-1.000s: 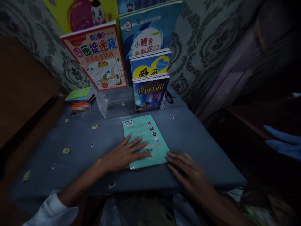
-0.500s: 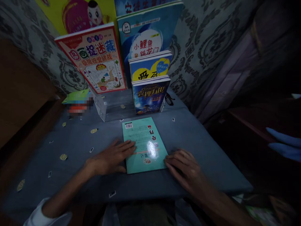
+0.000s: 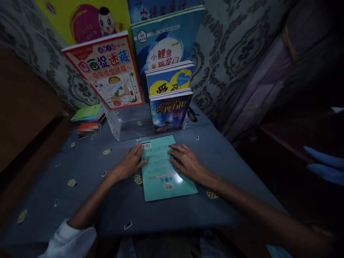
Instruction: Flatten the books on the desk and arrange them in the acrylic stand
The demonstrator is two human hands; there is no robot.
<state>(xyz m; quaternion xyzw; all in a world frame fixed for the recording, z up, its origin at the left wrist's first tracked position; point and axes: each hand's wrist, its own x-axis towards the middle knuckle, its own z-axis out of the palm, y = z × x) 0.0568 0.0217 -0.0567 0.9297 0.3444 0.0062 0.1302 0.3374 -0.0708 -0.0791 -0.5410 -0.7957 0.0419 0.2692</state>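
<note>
L grip (image 3: pixel 130 161) open, at L edge of green bk (image 3: pixel 158 190); R grip (image 3: pixel 186 162) open, palm-down atop it. Apply even press., bk flat on tabletop (image 3: pixel 217 157).

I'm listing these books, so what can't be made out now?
All in the head view:
Teal rectangular paperback book: front cover hidden, as it lies face down; part of its back is covered by the right hand.
Its fine print: too small.
Yellow-green book with a magenta round shape: top cut off by the upper edge.
Flat orange-red item: blurred by pixelation.
</note>
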